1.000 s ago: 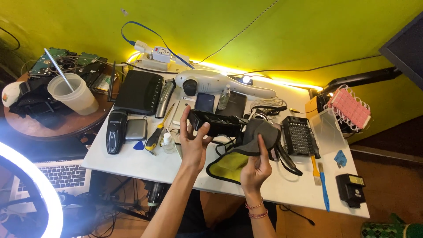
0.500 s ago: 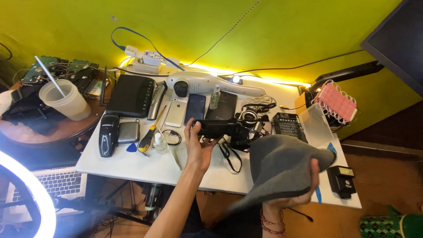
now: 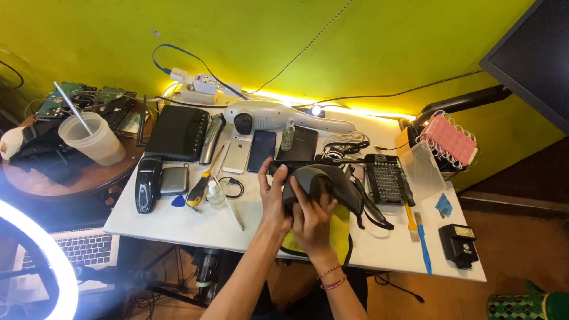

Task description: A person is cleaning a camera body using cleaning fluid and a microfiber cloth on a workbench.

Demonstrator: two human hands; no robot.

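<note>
My left hand grips a black device at the middle of the white table. Most of the device is hidden under a grey pouch with a yellow lining. My right hand presses on the pouch and holds its near side, right beside my left hand. Black straps trail from the pouch to the right.
Two phones, a white handheld appliance, a black router, a yellow screwdriver and a bit set crowd the table. A plastic cup stands on a round side table at the left. A ring light and a laptop sit lower left.
My right hand swung the grey pouch out to the lower right, then brought it back over the black device. My left hand stayed on the device.
</note>
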